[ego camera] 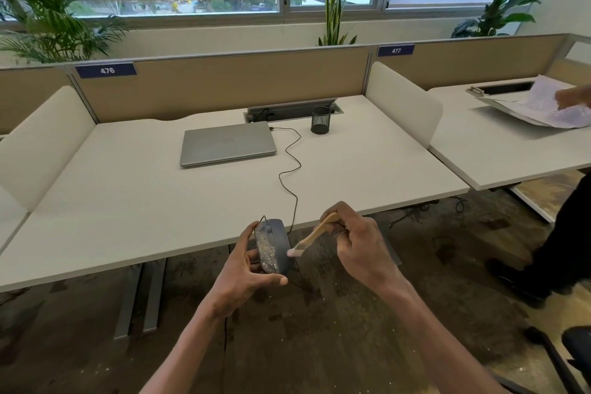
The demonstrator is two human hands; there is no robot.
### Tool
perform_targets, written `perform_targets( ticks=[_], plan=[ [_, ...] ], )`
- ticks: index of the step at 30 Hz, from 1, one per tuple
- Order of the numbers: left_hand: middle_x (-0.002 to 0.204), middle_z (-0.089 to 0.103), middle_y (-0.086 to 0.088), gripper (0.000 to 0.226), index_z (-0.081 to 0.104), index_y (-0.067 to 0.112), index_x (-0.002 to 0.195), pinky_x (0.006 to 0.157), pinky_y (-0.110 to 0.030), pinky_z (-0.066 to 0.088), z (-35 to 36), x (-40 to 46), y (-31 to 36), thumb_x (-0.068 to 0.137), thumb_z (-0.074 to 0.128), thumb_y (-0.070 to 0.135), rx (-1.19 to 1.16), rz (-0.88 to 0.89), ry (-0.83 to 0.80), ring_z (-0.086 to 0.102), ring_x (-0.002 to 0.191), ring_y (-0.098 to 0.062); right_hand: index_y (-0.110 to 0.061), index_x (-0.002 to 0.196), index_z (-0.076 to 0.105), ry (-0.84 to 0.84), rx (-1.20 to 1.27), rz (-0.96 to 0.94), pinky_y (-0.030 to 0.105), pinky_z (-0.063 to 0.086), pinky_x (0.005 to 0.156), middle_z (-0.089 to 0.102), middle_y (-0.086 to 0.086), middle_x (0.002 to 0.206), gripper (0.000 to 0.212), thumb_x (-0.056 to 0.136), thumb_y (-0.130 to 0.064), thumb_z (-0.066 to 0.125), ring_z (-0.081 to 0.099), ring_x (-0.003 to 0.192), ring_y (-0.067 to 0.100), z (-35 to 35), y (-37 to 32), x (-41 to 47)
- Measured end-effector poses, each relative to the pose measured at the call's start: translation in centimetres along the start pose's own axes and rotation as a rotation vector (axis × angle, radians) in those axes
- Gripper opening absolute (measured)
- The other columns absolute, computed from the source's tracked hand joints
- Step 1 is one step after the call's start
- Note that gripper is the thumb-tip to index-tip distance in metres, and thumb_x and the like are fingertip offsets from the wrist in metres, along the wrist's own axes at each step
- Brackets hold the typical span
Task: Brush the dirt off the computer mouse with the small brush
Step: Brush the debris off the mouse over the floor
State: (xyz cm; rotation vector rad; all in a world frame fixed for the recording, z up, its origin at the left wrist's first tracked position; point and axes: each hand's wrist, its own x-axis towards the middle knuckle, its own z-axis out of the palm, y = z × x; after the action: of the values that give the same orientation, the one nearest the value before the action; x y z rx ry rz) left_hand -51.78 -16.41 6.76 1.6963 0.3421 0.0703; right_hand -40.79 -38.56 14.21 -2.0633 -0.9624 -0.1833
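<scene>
Left hand gripped the dirt-flecked mouse out past the desk edge, right hand pinched the brush, bristles touching its side, handle end hidden by fingers.

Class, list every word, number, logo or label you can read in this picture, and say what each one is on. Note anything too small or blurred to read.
"476": white digits on a blue tag on the left desk's partition.
"477": white digits on a blue tag on the right desk's partition.
Laptop: a round logo on the lid, too small to read.
Papers on the right desk: print too blurred to read.
Mouse and brush: no text visible.
</scene>
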Motion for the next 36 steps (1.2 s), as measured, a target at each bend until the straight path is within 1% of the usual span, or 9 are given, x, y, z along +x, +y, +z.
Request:
perform_targets(
  ticks=[7, 11, 13, 21, 24, 27, 29, 32, 36],
  plan=[
    [0.146, 0.053, -0.015, 0.139, 0.018, 0.043, 0.155, 0.106, -0.054, 0.051, 0.1, 0.2, -0.2, 0.045, 0.103, 0.034, -0.01, -0.002, -0.039, 0.063, 0.125, -0.031, -0.016, 0.104, 0.059, 0.038, 0.04, 0.012, 0.005, 0.041, 0.055, 0.057, -0.023, 0.08, 0.029, 0.091, 0.009, 0.056, 0.059, 0.069, -0.009, 0.1, 0.5, 0.7],
    [0.144, 0.055, -0.01, 0.139, 0.019, 0.044, 0.156, 0.105, -0.051, 0.053, 0.1, -0.1, -0.5, 0.046, 0.104, 0.035, -0.001, -0.003, -0.04, 0.065, 0.123, -0.026, -0.016, 0.105, 0.062, 0.089, 0.078, 0.033, 0.013, 0.051, 0.064, 0.068, -0.009, 0.089, 0.024, 0.093, 0.004, 0.059, 0.063, 0.077, -0.003, 0.8, 0.9, 1.3],
    [0.141, 0.057, -0.009, 0.136, 0.019, 0.05, 0.153, 0.103, -0.049, 0.054, 0.0, -0.2, -0.6, 0.048, 0.104, 0.033, -0.003, 0.003, -0.039, 0.066, 0.121, -0.024, -0.016, 0.106, 0.066, 0.114, 0.083, 0.022, 0.012, 0.053, 0.07, 0.07, -0.009, 0.093, 0.018, 0.093, -0.002, 0.063, 0.063, 0.083, -0.007, 1.4, 1.2, 1.5],
    [0.137, 0.06, -0.006, 0.135, 0.019, 0.054, 0.151, 0.102, -0.047, 0.055, 0.3, -0.6, 0.2, 0.047, 0.103, 0.039, 0.013, 0.046, -0.055, 0.067, 0.12, -0.022, -0.02, 0.105, 0.076, 0.101, 0.031, 0.121, 0.004, 0.047, 0.066, 0.074, -0.012, 0.086, 0.014, 0.093, -0.02, 0.069, 0.063, 0.074, -0.012, 4.0, 1.3, 2.9],
    [0.134, 0.063, -0.006, 0.138, 0.017, 0.049, 0.155, 0.101, -0.046, 0.056, 0.6, -0.7, 0.7, 0.047, 0.103, 0.039, 0.019, 0.053, -0.079, 0.069, 0.117, -0.02, -0.022, 0.102, 0.076, 0.04, 0.06, 0.263, 0.022, 0.059, 0.071, 0.075, -0.011, 0.086, 0.014, 0.094, -0.019, 0.066, 0.068, 0.073, -0.002, 5.1, 1.1, 3.9],
    [0.132, 0.064, -0.005, 0.135, 0.015, 0.045, 0.156, 0.099, -0.041, 0.058, 0.8, -0.6, 1.0, 0.054, 0.101, 0.025, 0.011, 0.059, -0.111, 0.07, 0.116, -0.019, -0.022, 0.096, 0.075, -0.019, 0.154, 0.438, 0.041, 0.062, 0.077, 0.076, -0.006, 0.088, 0.013, 0.093, -0.017, 0.064, 0.073, 0.08, 0.012, 5.8, 1.0, 4.9],
    [0.128, 0.067, -0.004, 0.132, 0.015, 0.043, 0.157, 0.093, -0.035, 0.06, 0.8, -0.6, 1.1, 0.058, 0.099, 0.014, -0.007, 0.055, -0.137, 0.071, 0.113, -0.019, -0.019, 0.094, 0.072, -0.048, 0.22, 0.545, 0.045, 0.062, 0.076, 0.076, 0.001, 0.093, 0.01, 0.093, -0.015, 0.062, 0.073, 0.08, 0.017, 6.2, 1.0, 5.5],
    [0.131, 0.066, -0.006, 0.134, 0.014, 0.043, 0.157, 0.096, -0.042, 0.059, 0.9, -0.5, 1.2, 0.056, 0.099, 0.018, -0.013, 0.043, -0.151, 0.071, 0.113, -0.021, -0.011, 0.095, 0.065, -0.124, 0.34, 0.668, 0.049, 0.062, 0.076, 0.07, 0.009, 0.103, 0.007, 0.095, -0.014, 0.058, 0.069, 0.091, 0.026, 6.6, 0.9, 6.1],
    [0.123, 0.072, 0.009, 0.135, 0.012, 0.04, 0.159, 0.101, -0.044, 0.056, 0.7, -0.2, 0.9, 0.058, 0.099, 0.018, 0.001, 0.042, -0.184, 0.071, 0.115, -0.02, -0.002, 0.103, 0.062, -0.218, 0.475, 0.713, 0.044, 0.062, 0.08, 0.068, 0.012, 0.106, 0.015, 0.099, -0.016, 0.057, 0.067, 0.097, 0.029, 6.5, 0.6, 6.3]
  ],
)
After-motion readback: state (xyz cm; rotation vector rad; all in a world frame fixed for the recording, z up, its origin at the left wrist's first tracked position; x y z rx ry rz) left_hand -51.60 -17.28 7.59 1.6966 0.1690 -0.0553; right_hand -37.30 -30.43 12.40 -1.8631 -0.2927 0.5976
